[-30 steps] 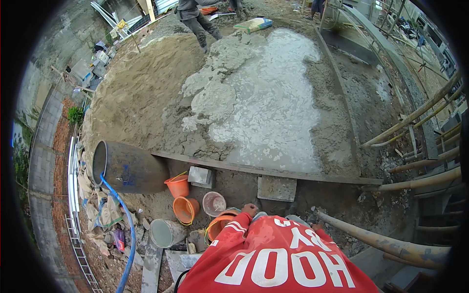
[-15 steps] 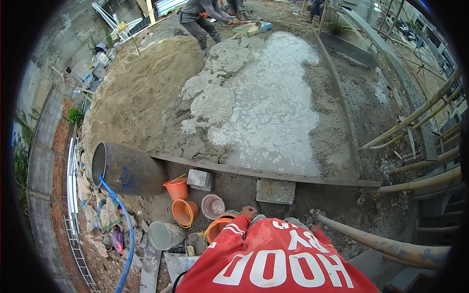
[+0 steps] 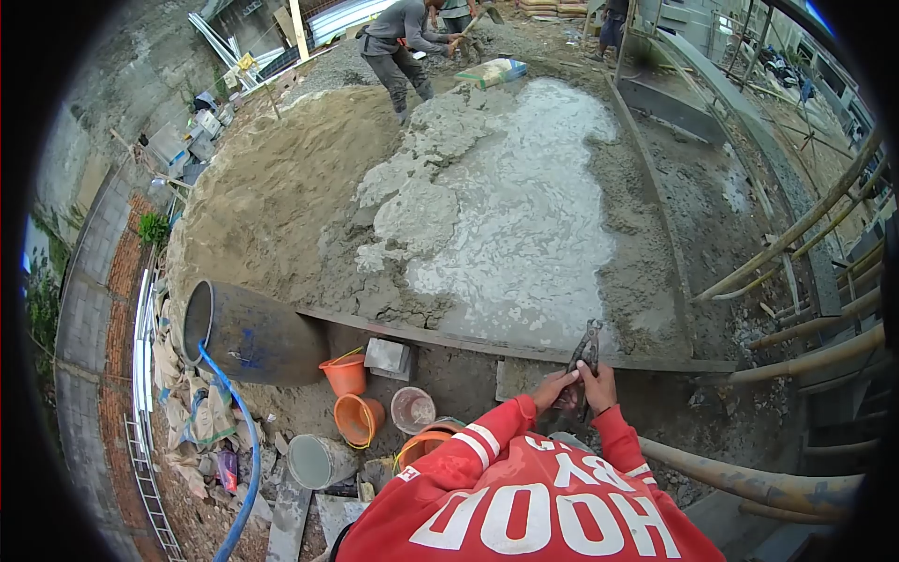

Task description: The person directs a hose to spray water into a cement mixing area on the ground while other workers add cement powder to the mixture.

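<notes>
In front of my chest, both hands meet around a dark metal pair of pliers [image 3: 587, 349], its jaws pointing up and away from me. My right hand [image 3: 599, 387] is closed on the handles. Fingers of my left hand [image 3: 554, 390] are bent against the tool from the other side, and what lies under them is partly hidden. Beyond the pliers runs the wooden edge board [image 3: 449, 338] of a wet grey cement mix [image 3: 524, 215].
Orange buckets [image 3: 359, 419], a grey bucket [image 3: 318, 461] and a dark drum [image 3: 253, 332] with a blue hose [image 3: 245, 412] stand to the left. Bamboo poles [image 3: 749, 478] lie at the right. A co-worker [image 3: 398, 51] with a shovel stands beyond the sand heap [image 3: 281, 178].
Both my hands have come up from close to my body to the front, with the pliers now showing between them. The co-worker's shovel has been raised.
</notes>
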Demonstrator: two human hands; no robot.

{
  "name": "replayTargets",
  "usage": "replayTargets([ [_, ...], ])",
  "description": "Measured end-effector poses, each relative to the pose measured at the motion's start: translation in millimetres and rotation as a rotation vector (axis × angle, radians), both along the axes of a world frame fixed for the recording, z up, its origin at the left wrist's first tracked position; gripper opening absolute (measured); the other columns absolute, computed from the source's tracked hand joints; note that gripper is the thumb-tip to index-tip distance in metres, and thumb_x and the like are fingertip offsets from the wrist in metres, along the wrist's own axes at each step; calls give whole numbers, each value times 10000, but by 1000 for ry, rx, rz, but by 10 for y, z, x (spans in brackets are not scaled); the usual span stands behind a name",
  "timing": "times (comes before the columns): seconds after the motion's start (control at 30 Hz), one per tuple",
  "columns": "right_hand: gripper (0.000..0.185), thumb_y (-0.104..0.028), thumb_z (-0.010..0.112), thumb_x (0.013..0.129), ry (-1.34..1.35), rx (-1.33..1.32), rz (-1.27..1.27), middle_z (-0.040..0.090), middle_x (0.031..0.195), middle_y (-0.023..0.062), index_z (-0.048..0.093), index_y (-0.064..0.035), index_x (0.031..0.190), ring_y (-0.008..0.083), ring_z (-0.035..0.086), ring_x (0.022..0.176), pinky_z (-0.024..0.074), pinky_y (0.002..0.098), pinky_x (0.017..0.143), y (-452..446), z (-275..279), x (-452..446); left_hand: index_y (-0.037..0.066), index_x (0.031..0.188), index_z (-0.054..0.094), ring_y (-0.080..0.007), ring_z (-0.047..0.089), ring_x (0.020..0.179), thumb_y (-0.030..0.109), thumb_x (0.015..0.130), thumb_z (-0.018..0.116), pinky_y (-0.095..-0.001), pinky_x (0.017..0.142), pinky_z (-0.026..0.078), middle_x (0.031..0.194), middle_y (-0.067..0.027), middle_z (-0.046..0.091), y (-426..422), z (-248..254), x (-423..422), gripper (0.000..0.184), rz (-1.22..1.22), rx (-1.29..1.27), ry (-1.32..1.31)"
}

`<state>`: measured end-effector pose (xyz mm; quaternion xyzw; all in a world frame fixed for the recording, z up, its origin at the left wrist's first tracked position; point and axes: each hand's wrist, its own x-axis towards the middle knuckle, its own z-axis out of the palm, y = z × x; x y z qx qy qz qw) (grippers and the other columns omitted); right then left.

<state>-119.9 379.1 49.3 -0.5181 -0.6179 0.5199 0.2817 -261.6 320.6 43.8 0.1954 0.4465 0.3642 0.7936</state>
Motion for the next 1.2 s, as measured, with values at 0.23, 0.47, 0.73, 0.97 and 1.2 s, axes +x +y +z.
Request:
replayTargets([
  [0.23, 173, -173, 548, 890, 387, -370, -104, 563, 678, 2, 604, -19, 943, 79, 522, 570, 431, 230, 517, -68, 193, 61, 43, 795, 584, -84, 362, 501, 430, 910, 439, -263, 472, 289, 558, 10, 421, -194, -113, -434, 429, 217, 363, 695],
  [0.47, 167, -155, 606, 844, 322, -334, 37, 562, 671, -12, 636, 7, 816, 49, 472, 593, 392, 211, 538, -143, 228, -100, 37, 955, 571, -93, 459, 592, 382, 888, 519, -264, 554, 375, 653, 4, 499, -255, 349, -257, 356, 111, 309, 510],
  [0.73, 158, -132, 653, 798, 193, -118, 98, 571, 661, -4, 606, 16, 772, 51, 505, 611, 399, 212, 559, -150, 623, -168, 27, 1149, 503, -119, 531, 820, 272, 765, 688, -279, 760, 429, 917, -28, 579, -240, 225, -263, 492, 0, 622, 655],
  [0.97, 264, -179, 667, 794, 216, 42, -22, 618, 764, 62, 586, 9, 960, 102, 569, 697, 469, 258, 633, -188, 546, -235, 30, 1113, 504, -102, 571, 619, 78, 754, 642, -243, 567, 477, 776, -40, 589, -240, 255, -269, 387, 18, 415, 161],
  [1.2, 250, -175, 569, 870, 303, -314, 121, 613, 879, 50, 591, 12, 1035, 97, 551, 781, 457, 272, 705, -161, 524, -92, 52, 1137, 496, -141, 613, 680, 159, 842, 623, -278, 619, 504, 811, -67, 614, -202, 260, -370, 339, -137, 252, -3],
])
